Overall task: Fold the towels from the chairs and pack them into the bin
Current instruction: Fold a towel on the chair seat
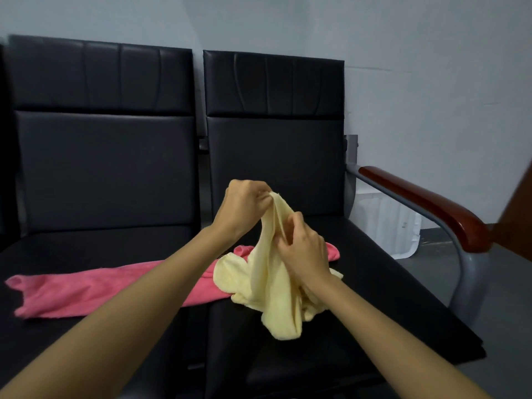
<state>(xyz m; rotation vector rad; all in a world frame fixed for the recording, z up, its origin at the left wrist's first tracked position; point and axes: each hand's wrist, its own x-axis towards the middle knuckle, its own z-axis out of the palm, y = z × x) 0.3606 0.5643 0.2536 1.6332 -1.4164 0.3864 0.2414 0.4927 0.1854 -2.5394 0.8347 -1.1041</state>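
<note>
Pinching yellow towel [270, 286], left hand [244, 207] raised above right hand [305, 249].

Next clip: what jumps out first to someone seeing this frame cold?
Centre frame, the left hand and right hand both pinch a crumpled yellow towel, lifting part of it off the right black chair. Behind it a pink towel lies spread across both seats. A white bin shows on the floor beyond the red-brown armrest.

Two towels [267, 283], two chairs [109, 156], maybe one bin [385, 223].
</note>
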